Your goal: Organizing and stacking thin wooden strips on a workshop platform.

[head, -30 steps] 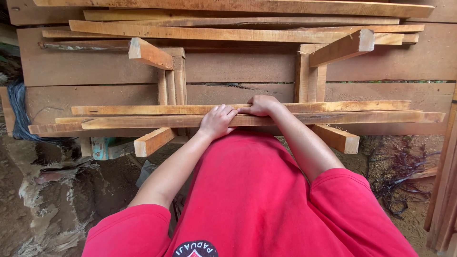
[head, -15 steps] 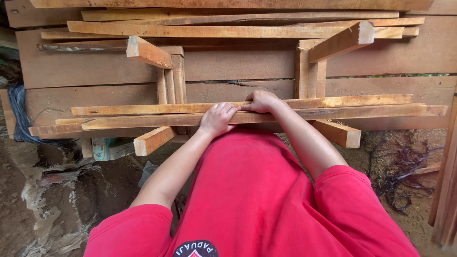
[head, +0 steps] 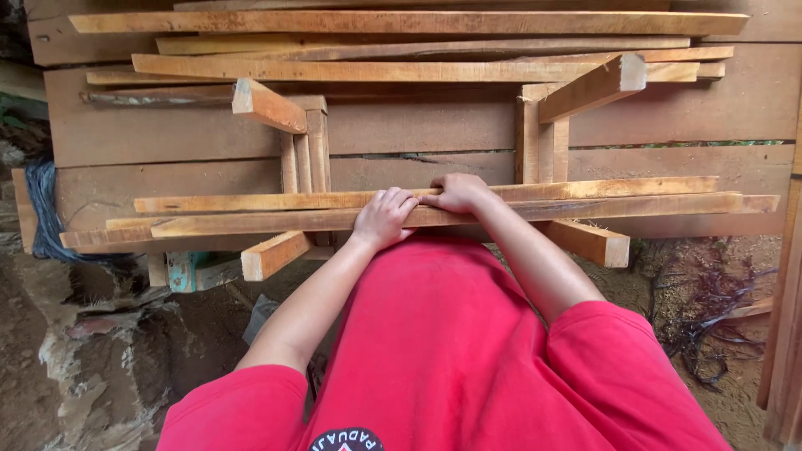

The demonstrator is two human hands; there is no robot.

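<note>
Several long thin wooden slats (head: 251, 213) lie stacked across two wooden sawhorse frames, a left one (head: 296, 159) and a right one (head: 543, 142), just in front of my red shirt. My left hand (head: 383, 219) rests palm down on the nearest slat with fingers curled over its far edge. My right hand (head: 455, 192) lies next to it on the slat behind, fingers bent and gripping that slat's edge. The two hands almost touch.
More long slats (head: 401, 46) sit on the far side of the frames, over wide brown planks (head: 418, 125). Rough stone and dirt ground (head: 92, 359) is at the left, dirt with dark roots (head: 710, 309) at the right, upright boards (head: 785, 334) at the right edge.
Both hands stay on the near slats. The view has shifted slightly; the stack and the hands keep their places.
</note>
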